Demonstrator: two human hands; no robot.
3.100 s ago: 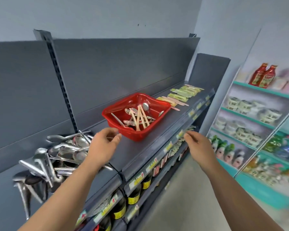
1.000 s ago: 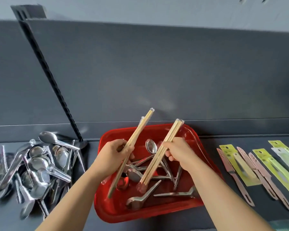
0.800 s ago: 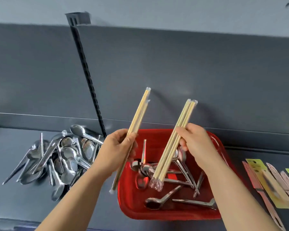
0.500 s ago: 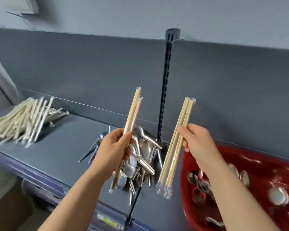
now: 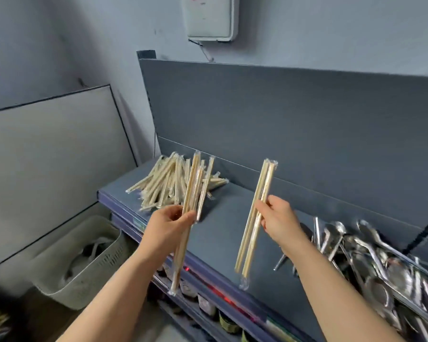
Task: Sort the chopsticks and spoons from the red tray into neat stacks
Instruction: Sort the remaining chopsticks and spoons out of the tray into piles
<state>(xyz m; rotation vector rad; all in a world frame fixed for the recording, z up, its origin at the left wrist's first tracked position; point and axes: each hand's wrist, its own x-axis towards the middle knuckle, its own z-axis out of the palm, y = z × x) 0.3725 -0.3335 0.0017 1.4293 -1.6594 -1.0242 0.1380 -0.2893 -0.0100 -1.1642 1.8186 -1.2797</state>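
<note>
Chopsticks (image 5: 256,213) in right hand (image 5: 278,219), above shelf (image 5: 223,233)

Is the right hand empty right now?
No, the right hand grips a bundle of wrapped chopsticks held upright above the shelf.

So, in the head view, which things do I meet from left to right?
Basket → chopstick pile → left hand with chopsticks → right hand with chopsticks → spoon pile.
</note>
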